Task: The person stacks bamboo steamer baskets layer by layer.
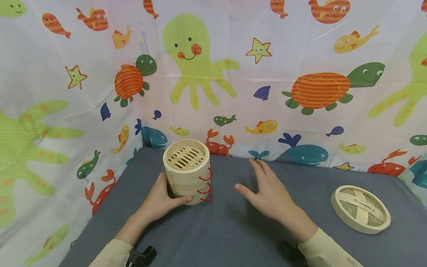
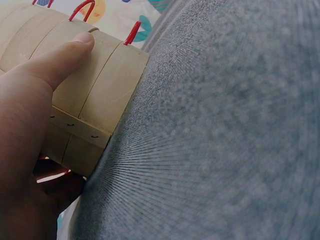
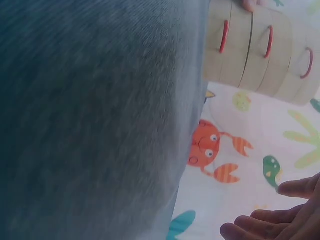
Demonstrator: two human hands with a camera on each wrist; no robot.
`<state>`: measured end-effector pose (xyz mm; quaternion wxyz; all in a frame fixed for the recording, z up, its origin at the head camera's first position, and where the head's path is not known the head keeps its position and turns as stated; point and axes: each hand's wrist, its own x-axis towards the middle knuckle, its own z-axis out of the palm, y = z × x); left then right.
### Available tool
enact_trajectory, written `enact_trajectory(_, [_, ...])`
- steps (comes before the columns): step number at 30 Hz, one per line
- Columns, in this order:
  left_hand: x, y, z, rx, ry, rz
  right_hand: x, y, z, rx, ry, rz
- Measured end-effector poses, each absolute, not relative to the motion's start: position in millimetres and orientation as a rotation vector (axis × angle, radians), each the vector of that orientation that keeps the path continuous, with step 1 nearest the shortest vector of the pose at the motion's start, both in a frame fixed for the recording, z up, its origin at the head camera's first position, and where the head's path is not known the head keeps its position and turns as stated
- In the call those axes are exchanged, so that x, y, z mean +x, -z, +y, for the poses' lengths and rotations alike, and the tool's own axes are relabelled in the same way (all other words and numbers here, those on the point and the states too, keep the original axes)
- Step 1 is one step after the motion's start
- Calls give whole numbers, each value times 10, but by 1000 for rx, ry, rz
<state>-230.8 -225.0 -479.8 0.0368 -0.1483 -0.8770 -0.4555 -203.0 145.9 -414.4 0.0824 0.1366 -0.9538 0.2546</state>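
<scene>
A stack of small bamboo steamer baskets (image 1: 186, 174) with red loop handles stands upright on the grey cloth, its slatted top uncovered. My left hand (image 1: 160, 200) grips the lower part of the stack from the left, thumb across the front; the left wrist view shows the thumb lying along the bamboo wall (image 2: 112, 85). To the right of the stack, apart from it, my right hand (image 1: 268, 189) hovers over the cloth with fingers extended and nothing in it. A round woven bamboo lid (image 1: 361, 209) lies on the cloth at the far right.
The grey cloth (image 1: 220, 237) covers the table. Behind and to the left hangs a white curtain (image 1: 227, 96) printed with sea animals, close behind the steamer stack. A black strap piece (image 1: 142, 256) sits at my left wrist.
</scene>
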Motion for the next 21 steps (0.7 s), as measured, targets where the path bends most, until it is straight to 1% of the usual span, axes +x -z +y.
enact_trajectory(21, [-2302, 4814, -2257, -455, 1390, -2688, -1857, 4257, 2070, 265, -657, -2902])
